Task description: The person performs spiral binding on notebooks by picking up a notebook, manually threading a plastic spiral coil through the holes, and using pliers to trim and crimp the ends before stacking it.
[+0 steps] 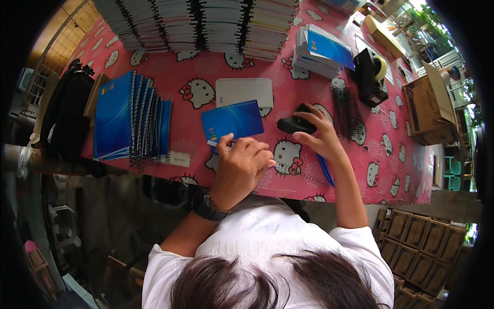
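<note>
Two bare hands are working over the pink cartoon-print tabletop (206,67). The left hand (242,165) is curling, its fingers (225,141) pressing together on the near edge of a blue notebook cover (232,120). The right hand (319,136) is arching with fingers spread over a black tool (294,123). A white label strip (175,158) is lying beside the leaning blue spiral notebooks (128,118).
</note>
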The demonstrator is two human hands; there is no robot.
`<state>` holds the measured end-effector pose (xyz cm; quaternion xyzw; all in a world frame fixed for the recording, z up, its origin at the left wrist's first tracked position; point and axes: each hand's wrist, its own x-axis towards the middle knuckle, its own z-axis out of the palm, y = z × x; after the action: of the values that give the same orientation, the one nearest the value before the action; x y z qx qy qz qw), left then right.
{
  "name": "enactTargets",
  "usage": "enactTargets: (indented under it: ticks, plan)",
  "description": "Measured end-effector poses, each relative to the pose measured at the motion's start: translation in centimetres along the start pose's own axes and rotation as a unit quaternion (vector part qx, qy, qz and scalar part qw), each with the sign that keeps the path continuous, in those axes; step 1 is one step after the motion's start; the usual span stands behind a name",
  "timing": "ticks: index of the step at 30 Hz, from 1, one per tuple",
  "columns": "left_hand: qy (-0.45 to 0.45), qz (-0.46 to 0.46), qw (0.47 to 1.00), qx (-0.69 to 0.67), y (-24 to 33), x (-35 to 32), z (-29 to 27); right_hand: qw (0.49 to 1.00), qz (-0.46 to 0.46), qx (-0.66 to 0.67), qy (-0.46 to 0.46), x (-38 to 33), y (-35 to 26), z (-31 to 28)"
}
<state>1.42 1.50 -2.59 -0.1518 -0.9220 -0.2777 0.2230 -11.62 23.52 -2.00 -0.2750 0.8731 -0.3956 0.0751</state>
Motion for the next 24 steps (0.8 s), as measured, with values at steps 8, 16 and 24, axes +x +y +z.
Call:
enactTargets:
  ticks: [8, 16, 24]
  plan:
    - [0.006, -0.03, 0.999, -0.015, -2.1, -0.7, -1.5, 0.96, -0.007, 0.242, -0.143, -2.9, -3.3, 2.3]
    - [0.013, -0.018, 0.998, -0.053, -2.4, -0.8, -1.5, 0.99, -0.005, 0.101, -0.101, -1.1, -3.4, 2.6]
    - [0.1, -0.07, 0.991, -0.061, -3.0, -1.4, -2.0, 0.981, -0.025, 0.13, -0.139, -0.4, -3.6, 3.0]
